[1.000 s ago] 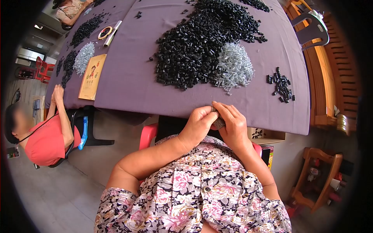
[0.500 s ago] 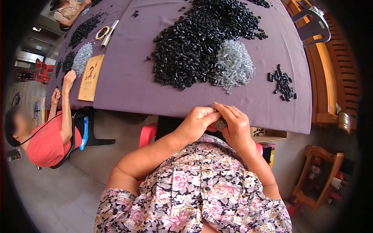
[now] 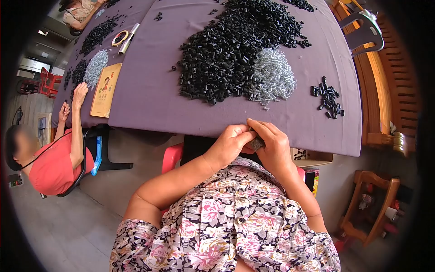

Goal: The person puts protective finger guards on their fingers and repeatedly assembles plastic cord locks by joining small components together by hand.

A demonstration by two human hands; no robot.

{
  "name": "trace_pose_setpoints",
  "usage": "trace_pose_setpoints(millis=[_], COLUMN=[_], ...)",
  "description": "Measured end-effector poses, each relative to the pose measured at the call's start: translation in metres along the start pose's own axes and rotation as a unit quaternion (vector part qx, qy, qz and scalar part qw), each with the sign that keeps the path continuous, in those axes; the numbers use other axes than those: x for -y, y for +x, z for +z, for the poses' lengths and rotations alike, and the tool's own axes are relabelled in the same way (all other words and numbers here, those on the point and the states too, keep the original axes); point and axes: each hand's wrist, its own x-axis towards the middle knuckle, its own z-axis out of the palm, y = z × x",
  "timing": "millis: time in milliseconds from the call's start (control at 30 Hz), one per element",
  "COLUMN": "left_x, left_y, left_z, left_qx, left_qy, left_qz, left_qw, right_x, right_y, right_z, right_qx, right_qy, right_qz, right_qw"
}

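Note:
My left hand [image 3: 234,144] and my right hand [image 3: 274,145] meet just in front of the table's near edge, fingertips touching. Between them, partly under my right fingers, shows a dark grey, rough-looking block [image 3: 256,144]. My right hand is closed round it. The left fingers are closed in a pinch, and whatever they hold is hidden. Beyond my hands lies a large pile of small black plastic tubes [image 3: 213,63]. Against its right side rests a heap of small silvery springs [image 3: 273,77]. Farther right is a small group of black pieces [image 3: 330,97].
A purple cloth covers the table [image 3: 149,90]. To the left lie a yellow booklet [image 3: 106,90], a tape roll [image 3: 119,38] and more piles. A seated person in a red shirt [image 3: 59,161] works there; another person [image 3: 80,13] sits farther back. A grey chair [image 3: 362,31] stands at right.
My hands stay together in nearly the same place, with only a slight shift of the fingers. The view has moved very slightly; the piles look unchanged.

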Motion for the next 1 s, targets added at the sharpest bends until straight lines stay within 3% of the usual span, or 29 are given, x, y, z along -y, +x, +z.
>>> trace_pose_setpoints(millis=[1000], left_x=[0.0087], left_y=[-0.0022], left_z=[0.0062], left_qx=[0.012], left_qy=[-0.052], left_qz=[0.059], left_qw=[0.997], right_x=[-0.0032], right_y=[-0.0053], right_z=[0.0076], right_qx=[-0.009], right_qy=[0.094], right_qz=[0.062], right_qw=[0.994])
